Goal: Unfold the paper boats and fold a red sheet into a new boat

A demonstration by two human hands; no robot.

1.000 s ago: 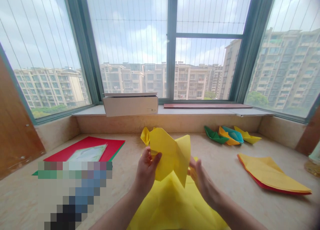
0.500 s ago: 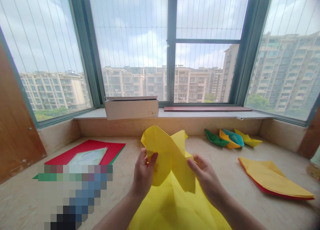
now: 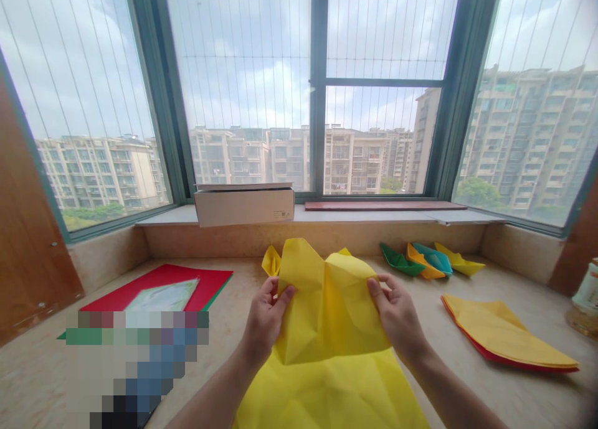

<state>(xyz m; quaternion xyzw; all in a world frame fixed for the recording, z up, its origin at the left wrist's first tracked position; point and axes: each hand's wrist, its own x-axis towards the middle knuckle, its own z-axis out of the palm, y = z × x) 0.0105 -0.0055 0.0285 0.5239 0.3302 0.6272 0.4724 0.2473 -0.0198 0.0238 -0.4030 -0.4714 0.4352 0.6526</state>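
Between my hands is a creased sheet of yellow paper (image 3: 306, 314), raised and partly spread, with a fold down its middle. My left hand (image 3: 262, 320) pinches its left edge, thumb in front. On the right edge, my right hand (image 3: 402, 320) grips it the same way, and the fingers behind the paper are partly hidden. Under it lies a larger creased yellow sheet (image 3: 327, 395) on the counter. A small folded yellow paper piece (image 3: 271, 262) shows behind the held sheet, partly covered by it.
Folded paper boats in green (image 3: 399, 261), orange (image 3: 424, 261), blue (image 3: 434, 258) and yellow (image 3: 460, 259) sit at the back right. A stack of orange and red paper (image 3: 507, 332) lies nearer. Red paper (image 3: 159, 286) is at left; a white box (image 3: 243, 206) stands on the windowsill.
The held yellow paper has opened out wider and flatter. My right hand has moved right and slightly up, away from my left. More of the small yellow piece behind now shows.
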